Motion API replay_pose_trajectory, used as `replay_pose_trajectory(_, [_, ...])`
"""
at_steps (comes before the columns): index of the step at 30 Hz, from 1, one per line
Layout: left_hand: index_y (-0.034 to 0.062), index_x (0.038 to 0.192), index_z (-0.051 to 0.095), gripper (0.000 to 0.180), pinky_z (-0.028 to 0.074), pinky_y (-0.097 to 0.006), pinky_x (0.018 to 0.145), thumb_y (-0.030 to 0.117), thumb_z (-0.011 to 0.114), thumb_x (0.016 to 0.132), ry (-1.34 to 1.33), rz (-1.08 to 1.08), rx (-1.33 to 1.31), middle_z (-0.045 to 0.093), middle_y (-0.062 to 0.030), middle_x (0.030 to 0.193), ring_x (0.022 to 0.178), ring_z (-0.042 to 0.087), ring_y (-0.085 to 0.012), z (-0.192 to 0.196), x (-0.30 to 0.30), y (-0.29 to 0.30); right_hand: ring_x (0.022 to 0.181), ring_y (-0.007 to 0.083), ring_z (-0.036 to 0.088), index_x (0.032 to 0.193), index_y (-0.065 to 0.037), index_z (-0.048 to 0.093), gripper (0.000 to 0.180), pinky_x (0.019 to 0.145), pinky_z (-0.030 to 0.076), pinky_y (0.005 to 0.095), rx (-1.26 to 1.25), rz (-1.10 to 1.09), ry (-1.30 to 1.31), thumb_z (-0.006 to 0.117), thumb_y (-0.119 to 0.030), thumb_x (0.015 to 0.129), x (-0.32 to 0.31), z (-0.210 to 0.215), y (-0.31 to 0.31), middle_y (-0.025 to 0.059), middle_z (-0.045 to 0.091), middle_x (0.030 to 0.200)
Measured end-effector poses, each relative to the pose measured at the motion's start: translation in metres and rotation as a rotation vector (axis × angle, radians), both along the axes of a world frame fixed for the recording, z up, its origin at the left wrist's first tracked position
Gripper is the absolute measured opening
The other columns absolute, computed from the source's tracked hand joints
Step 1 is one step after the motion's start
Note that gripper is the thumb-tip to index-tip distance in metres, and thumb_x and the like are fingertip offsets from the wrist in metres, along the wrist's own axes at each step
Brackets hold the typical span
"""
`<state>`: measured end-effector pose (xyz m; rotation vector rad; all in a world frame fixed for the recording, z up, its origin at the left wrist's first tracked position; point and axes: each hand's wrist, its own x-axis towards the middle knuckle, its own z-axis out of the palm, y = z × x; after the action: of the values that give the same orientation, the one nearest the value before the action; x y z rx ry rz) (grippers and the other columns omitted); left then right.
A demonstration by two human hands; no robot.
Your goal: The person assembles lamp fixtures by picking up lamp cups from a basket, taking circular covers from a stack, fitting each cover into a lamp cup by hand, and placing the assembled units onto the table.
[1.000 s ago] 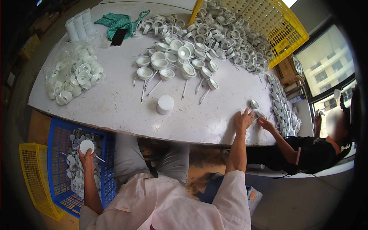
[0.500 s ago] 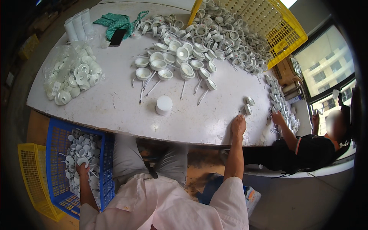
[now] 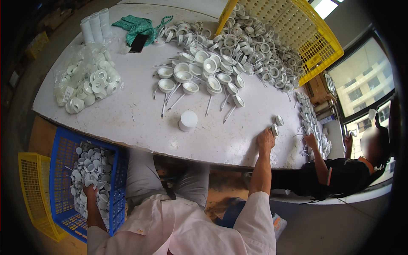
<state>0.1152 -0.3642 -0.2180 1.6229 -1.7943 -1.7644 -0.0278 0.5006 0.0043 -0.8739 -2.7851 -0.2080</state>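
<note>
Down in a blue crate at my left, my left hand is among loose white round caps. Its fingers are curled, but what they hold is too small to make out. My right hand is at the right part of the table, fingers closed at a small white cup-shaped fitting. A second such fitting lies just beyond it. Farther in, cup-shaped fittings with white wires are grouped on the table. A white cylinder stands alone nearer me.
A tipped yellow crate spills many white rings across the back of the table. Bagged white rings, white tubes, a green cloth and a phone lie left. A co-worker handles fittings at right.
My right hand has moved forward to the nearer fitting. My left hand has shifted slightly lower among the caps, and the white disc at its fingers no longer shows clearly. The whole view has shifted a little.
</note>
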Motion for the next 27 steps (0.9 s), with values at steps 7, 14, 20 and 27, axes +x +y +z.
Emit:
replay_pose_trajectory(7, [0.0063,0.132,0.037,0.059,0.055,-0.029,0.055,-0.001,0.056,0.077,0.005,0.102,0.162,0.049,-0.0184,0.119,0.084,0.062,-0.0294,-0.016,0.014,-0.019,0.114,0.0349,0.05,0.121,-0.001,0.054,0.041,0.096,0.041,0.0394,-0.022,0.235,0.006,0.048,-0.011,0.081,0.016,-0.008,-0.083,0.0142,0.055,0.124])
replay_pose_trajectory(14, [0.0038,0.141,0.026,0.067,0.055,-0.036,0.074,0.002,0.055,0.08,0.08,0.114,-0.02,0.042,-0.0202,0.129,0.108,0.052,-0.0333,-0.002,-0.024,-0.075,0.121,0.0374,0.045,0.12,-0.004,0.058,0.038,0.101,0.037,0.0422,-0.102,0.421,0.063,0.05,-0.01,0.083,0.04,-0.002,-0.15,0.0159,0.055,0.127])
replay_pose_trajectory(20, [0.0043,0.144,0.021,0.072,0.054,-0.038,0.075,0.005,0.057,0.081,-0.084,0.09,-0.129,0.04,-0.0215,0.133,0.108,0.051,-0.0336,0.018,-0.007,-0.111,0.103,0.0347,0.056,0.108,-0.005,0.063,0.03,0.089,0.043,0.0397,-0.023,0.357,0.148,0.057,-0.019,0.083,0.041,0.029,-0.175,0.0136,0.063,0.108])
replay_pose_trajectory(27, [0.0001,0.123,0.051,0.036,0.053,-0.032,0.072,0.004,0.053,0.087,0.106,-0.425,-0.153,0.056,-0.0134,0.12,0.097,0.062,-0.0247,-0.024,-0.013,-0.038,0.09,0.0339,0.062,0.09,-0.005,0.063,0.026,0.08,0.046,0.0439,-0.206,0.105,-0.01,0.058,-0.03,0.085,0.003,0.026,-0.172,0.0156,0.065,0.096])
